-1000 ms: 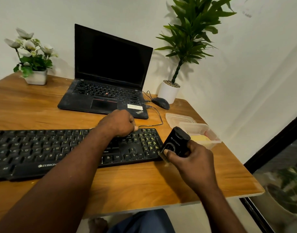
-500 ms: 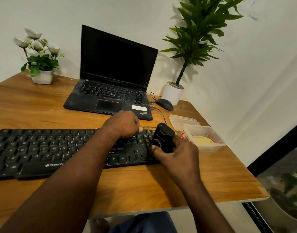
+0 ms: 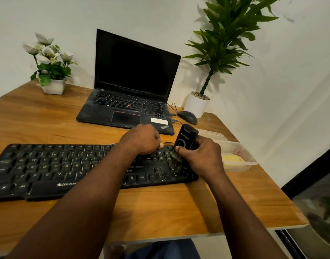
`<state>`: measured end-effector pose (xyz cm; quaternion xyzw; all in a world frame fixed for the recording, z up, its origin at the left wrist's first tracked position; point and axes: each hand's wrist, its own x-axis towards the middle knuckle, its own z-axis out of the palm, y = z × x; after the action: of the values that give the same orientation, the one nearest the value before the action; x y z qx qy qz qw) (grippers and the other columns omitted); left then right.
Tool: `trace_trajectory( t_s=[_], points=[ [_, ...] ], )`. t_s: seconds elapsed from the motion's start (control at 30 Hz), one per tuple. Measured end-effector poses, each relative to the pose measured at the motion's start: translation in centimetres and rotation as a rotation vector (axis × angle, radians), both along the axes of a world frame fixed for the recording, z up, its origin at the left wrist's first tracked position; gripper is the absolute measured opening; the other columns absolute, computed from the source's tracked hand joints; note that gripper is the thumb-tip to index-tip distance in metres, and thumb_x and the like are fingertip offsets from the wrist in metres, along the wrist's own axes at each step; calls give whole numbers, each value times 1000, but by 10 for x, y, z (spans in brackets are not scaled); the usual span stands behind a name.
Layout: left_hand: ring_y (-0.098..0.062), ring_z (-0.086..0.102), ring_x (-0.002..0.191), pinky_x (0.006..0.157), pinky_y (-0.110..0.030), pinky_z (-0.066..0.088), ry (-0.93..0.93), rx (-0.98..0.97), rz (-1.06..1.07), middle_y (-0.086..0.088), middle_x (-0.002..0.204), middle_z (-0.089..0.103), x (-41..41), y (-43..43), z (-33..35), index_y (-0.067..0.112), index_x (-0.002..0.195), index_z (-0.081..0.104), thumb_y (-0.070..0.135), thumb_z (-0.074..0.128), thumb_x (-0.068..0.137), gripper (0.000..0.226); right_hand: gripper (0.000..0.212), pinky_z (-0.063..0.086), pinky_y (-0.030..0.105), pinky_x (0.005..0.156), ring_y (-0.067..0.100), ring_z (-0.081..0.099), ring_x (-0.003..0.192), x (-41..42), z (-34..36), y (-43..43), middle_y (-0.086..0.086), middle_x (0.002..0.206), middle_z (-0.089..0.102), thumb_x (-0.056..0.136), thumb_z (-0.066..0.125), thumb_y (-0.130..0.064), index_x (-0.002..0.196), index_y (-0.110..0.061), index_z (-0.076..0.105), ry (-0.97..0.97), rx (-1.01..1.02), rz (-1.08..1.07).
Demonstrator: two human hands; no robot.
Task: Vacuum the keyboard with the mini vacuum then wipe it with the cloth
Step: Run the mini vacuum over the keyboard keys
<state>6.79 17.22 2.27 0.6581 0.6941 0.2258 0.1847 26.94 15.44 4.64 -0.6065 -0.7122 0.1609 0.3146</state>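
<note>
A black keyboard (image 3: pixel 54 165) lies across the wooden desk (image 3: pixel 160 208) in front of me. My right hand (image 3: pixel 201 157) grips a small black mini vacuum (image 3: pixel 185 140) and holds its brush end down on the keys at the keyboard's right end. My left hand (image 3: pixel 141 139) rests curled on the keyboard's far edge, just left of the vacuum; its fingers are hidden from view. A yellow cloth (image 3: pixel 232 159) lies inside a clear plastic box (image 3: pixel 248 161) right of the keyboard.
An open black laptop (image 3: pixel 130 94) stands behind the keyboard, with a black mouse (image 3: pixel 187 116) and cables to its right. A tall potted plant (image 3: pixel 197 105) and a small flower pot (image 3: pixel 53 86) sit at the back. The desk edge is close on the right.
My right hand has carried the mini vacuum from beside the keyboard's right end onto its right-hand keys. My left hand has stayed on the keyboard's far edge.
</note>
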Motion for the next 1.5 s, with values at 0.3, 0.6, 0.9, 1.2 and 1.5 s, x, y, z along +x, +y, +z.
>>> trace_trajectory(
  t_s=[0.3, 0.6, 0.9, 1.2, 1.5],
  points=[
    [-13, 67, 88, 87, -43, 59, 12, 9, 3, 9, 89, 74, 0, 1, -1, 32, 83, 77, 32, 72, 93, 11, 43, 55, 23, 66, 6, 69, 82, -11, -2, 13, -6, 104, 77, 78, 86, -40, 116, -22, 74, 9, -9, -1],
    [-13, 66, 87, 86, -42, 59, 14, 10, 4, 9, 87, 73, 1, 1, 0, 30, 84, 77, 34, 73, 93, 11, 38, 57, 26, 70, 5, 69, 82, -3, 0, 11, -9, 99, 76, 79, 86, -39, 113, -28, 73, -22, -9, 32],
    [-11, 67, 89, 90, -42, 58, 3, 16, -3, 9, 91, 75, 0, 1, -2, 28, 87, 79, 36, 74, 92, 10, 44, 62, 31, 74, 7, 71, 86, 1, -3, 7, -6, 104, 77, 77, 87, -41, 115, -23, 74, 26, -60, 9],
    [-9, 66, 87, 89, -42, 58, 5, 19, -8, 12, 88, 74, -1, 2, -2, 30, 81, 77, 35, 74, 92, 12, 45, 62, 29, 74, 5, 71, 87, 2, 1, 0, -5, 105, 77, 78, 87, -38, 118, -23, 72, 5, -92, 121],
    [-11, 66, 88, 89, -42, 58, -8, 15, -5, 9, 89, 74, -1, 0, 0, 28, 85, 78, 33, 74, 93, 10, 47, 64, 30, 76, 5, 72, 88, 11, -3, -15, -6, 106, 76, 79, 87, -34, 121, -24, 70, 67, -117, 128]
  ],
)
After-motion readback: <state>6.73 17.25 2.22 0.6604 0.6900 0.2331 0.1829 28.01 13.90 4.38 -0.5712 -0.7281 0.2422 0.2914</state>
